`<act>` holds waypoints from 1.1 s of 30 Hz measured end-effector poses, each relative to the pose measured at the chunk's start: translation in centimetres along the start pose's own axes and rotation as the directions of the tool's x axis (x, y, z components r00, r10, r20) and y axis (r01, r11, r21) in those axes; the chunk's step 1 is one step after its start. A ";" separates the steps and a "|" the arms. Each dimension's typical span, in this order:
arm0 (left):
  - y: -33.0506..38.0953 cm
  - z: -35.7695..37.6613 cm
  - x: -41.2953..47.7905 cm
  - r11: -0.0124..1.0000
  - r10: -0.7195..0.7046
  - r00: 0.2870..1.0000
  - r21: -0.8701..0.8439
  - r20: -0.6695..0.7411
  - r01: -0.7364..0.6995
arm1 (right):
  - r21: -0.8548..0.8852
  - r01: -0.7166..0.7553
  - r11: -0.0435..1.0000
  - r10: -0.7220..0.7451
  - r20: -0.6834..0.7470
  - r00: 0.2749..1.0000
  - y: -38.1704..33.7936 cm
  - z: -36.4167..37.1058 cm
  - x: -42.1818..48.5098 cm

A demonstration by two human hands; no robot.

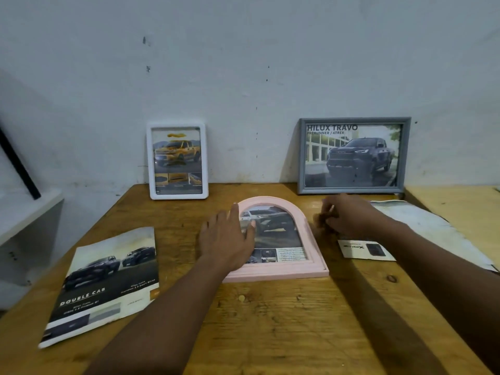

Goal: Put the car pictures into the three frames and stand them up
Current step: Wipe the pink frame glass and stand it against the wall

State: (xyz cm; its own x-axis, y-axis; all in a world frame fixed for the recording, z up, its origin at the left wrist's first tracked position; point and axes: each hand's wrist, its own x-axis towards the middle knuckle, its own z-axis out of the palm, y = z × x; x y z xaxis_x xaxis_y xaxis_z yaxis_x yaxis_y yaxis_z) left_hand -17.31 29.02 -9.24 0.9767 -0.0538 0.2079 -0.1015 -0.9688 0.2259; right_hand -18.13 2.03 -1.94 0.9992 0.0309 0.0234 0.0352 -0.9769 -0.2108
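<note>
A pink arched frame [311,240] lies flat on the wooden table, a car picture showing behind its glass. My left hand [226,239] rests flat over the frame's left side, fingers spread. To the right of the frame, my right hand [343,216] hovers with fingers curled around a small brownish object I cannot make out. A white frame [177,161] with a yellow truck picture stands against the wall at the back left. A grey frame [353,155] with a dark truck picture stands against the wall at the back right.
A car brochure [105,282] lies at the table's front left. A small cut paper strip [365,250] and a larger pale sheet [435,228] lie to the right. The wooden table [270,320] meets a white wall; a white shelf [27,212] stands at the left.
</note>
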 end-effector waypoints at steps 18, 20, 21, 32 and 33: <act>0.5 -0.1 -3.6 0.977 -0.143 0.988 -0.166 -0.061 0.131 | 0.233 -0.271 0.934 0.280 -0.010 0.960 -8.3 6.3 -3.3; 0.4 0.0 -3.7 0.966 -0.135 0.988 -0.234 -0.078 0.114 | 0.303 -0.352 0.886 0.393 -0.085 0.916 -8.9 6.9 -3.5; 0.3 0.1 -3.6 0.957 -0.127 0.988 -0.272 -0.085 0.100 | 0.353 -0.370 0.860 0.433 -0.119 0.893 -9.1 7.0 -3.5; -0.9 -1.3 -2.1 0.886 0.031 0.957 -0.434 -0.289 -0.160 | 0.674 0.181 0.716 0.281 -0.515 0.810 -8.1 6.8 -2.6; -0.9 -1.8 -1.6 0.882 0.042 0.954 -0.438 -0.296 -0.175 | 0.669 0.214 0.712 0.260 -0.534 0.804 -8.1 6.6 -2.1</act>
State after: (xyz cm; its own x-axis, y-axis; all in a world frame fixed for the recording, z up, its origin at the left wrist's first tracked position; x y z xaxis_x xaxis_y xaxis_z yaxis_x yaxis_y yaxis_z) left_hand -19.14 30.42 -8.11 0.8716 -0.0208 0.4897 -0.3434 -0.7389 0.5798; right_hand -20.42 11.31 -6.68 0.8042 -0.3421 0.4861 0.2496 -0.5478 -0.7985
